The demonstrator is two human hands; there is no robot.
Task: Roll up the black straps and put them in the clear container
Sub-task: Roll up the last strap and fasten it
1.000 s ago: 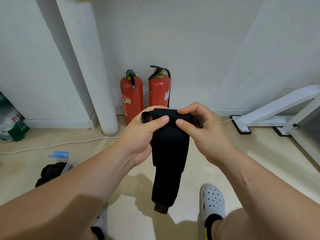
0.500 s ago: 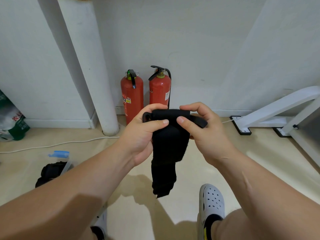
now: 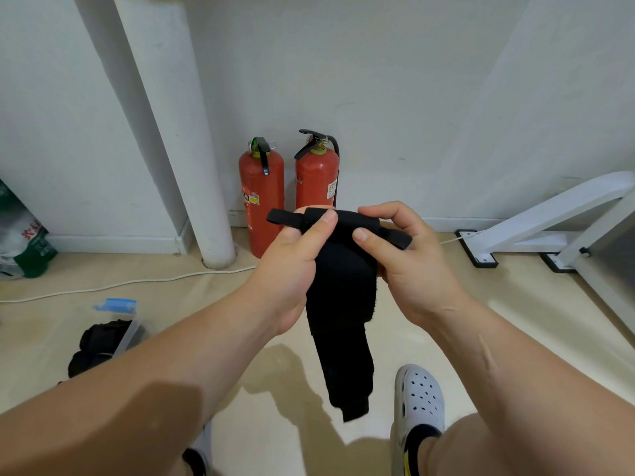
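Firmly, left hand (image 3: 288, 269) and right hand (image 3: 412, 269) fingers (image 3: 385, 213) grip black strap (image 3: 340, 293), clear container (image 3: 129, 333) half hidden

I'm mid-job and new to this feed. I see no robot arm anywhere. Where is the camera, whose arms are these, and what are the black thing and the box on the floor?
There is no machine here. A person works with bare hands, and the one picture comes from a wide-angle camera worn on their head, looking forward and down. The left hand and right hand both grip the rolled top of a black strap; its tail hangs loose above the floor. At lower left on the floor is the clear container with a blue latch and dark bundles at it. Two red fire extinguishers stand by the wall.
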